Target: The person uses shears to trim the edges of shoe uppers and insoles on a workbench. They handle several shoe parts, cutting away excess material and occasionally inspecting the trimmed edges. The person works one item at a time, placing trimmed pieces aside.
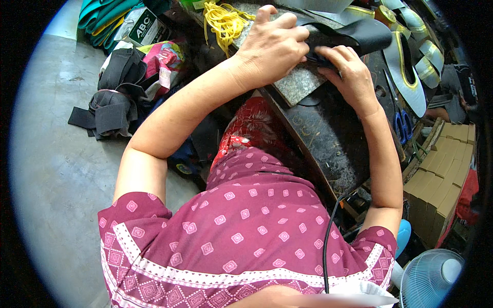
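A glossy black shoe upper point(367, 37), leather-like and curved into a loop, lies over a grey stone slab point(295, 86) at the front of the dark workbench point(328, 138). My left hand point(275, 47) is closed on its left edge, with the fingers curled and the fingertips partly hidden. On the near side, my right hand point(352, 74) pinches the same piece between thumb and fingers. Both hands are close together above the slab. What lies between the fingertips is in shadow and hard to make out.
Yellow cords point(225, 24) lie beside my left hand. Blue-handled scissors point(403, 126) and silvery shoe pieces with yellow edging point(405, 69) are on the right. Stacked cardboard pieces point(444, 164) and a fan point(431, 280) stand lower right. Black fabric bundles point(115, 95) sit left.
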